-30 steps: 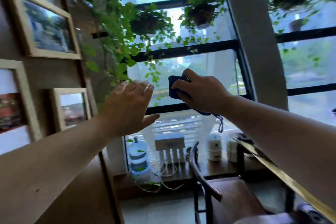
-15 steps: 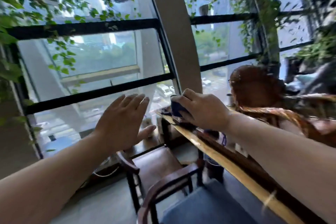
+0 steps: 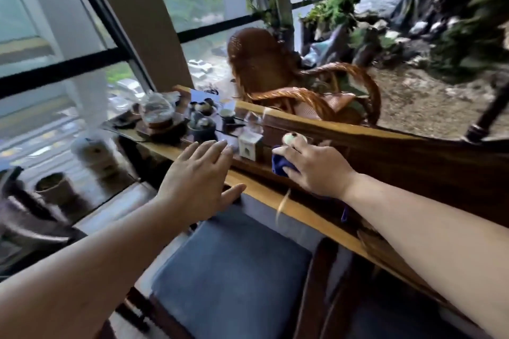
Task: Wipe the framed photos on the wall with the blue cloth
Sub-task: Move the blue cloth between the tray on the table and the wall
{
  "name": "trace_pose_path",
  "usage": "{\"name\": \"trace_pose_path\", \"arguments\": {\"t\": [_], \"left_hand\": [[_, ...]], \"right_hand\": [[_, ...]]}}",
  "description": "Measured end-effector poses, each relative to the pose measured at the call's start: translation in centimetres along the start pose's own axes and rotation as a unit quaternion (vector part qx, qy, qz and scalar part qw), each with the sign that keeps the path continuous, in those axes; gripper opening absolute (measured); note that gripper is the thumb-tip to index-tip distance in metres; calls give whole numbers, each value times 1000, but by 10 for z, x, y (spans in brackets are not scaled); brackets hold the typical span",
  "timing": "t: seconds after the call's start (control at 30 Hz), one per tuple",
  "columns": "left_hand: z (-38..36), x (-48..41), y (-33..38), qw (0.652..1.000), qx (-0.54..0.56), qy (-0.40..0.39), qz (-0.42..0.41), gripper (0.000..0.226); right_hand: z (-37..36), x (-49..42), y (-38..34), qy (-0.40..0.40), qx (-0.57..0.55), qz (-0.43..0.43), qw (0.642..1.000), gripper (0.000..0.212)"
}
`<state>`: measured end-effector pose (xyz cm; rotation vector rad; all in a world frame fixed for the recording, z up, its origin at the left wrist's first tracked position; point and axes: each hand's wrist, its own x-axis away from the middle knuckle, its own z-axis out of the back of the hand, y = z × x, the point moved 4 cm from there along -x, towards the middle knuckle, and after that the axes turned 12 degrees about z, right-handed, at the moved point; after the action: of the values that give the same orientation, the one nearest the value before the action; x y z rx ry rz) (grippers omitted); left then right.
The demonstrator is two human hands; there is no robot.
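Observation:
My right hand (image 3: pixel 316 166) grips the bunched blue cloth (image 3: pixel 281 165) and holds it down at the dark wooden table (image 3: pixel 413 162), just past its pale front edge. A strand of the cloth hangs below my right wrist. My left hand (image 3: pixel 199 176) hovers flat with fingers spread and empty, over the table's front edge and left of the cloth. No framed photos appear in this view.
A tea set with a glass pot (image 3: pixel 157 110) and small cups stands on the table's left end, with a small white box (image 3: pixel 249 144) close to my hands. A blue-cushioned chair (image 3: pixel 231 270) stands below, a wicker chair (image 3: pixel 278 77) beyond, and a window (image 3: pixel 55 36) on the left.
My view has swung right and down, away from the photo wall to the table. My right hand has carried the cloth down to the table top; my left hand stays spread beside it.

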<state>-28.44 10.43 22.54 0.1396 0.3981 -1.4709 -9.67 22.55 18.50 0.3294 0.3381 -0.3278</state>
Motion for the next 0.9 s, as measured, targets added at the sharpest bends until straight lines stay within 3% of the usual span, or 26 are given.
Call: {"name": "trace_pose_path", "arguments": {"t": [0.27,0.5,0.9], "left_hand": [[-89,-12,98,995,55,-66,-48,81],[-152,-18,166,987,66,-114,-89,82],[-216,-4,226,975,63,-168,-130,80]], "right_hand": [[-73,146,59,-66,-15,-122,990,43],[-124,252,80,-136,-18,-172,975,34],[-201,324,77,-181,-64,-230,954,43]]}}
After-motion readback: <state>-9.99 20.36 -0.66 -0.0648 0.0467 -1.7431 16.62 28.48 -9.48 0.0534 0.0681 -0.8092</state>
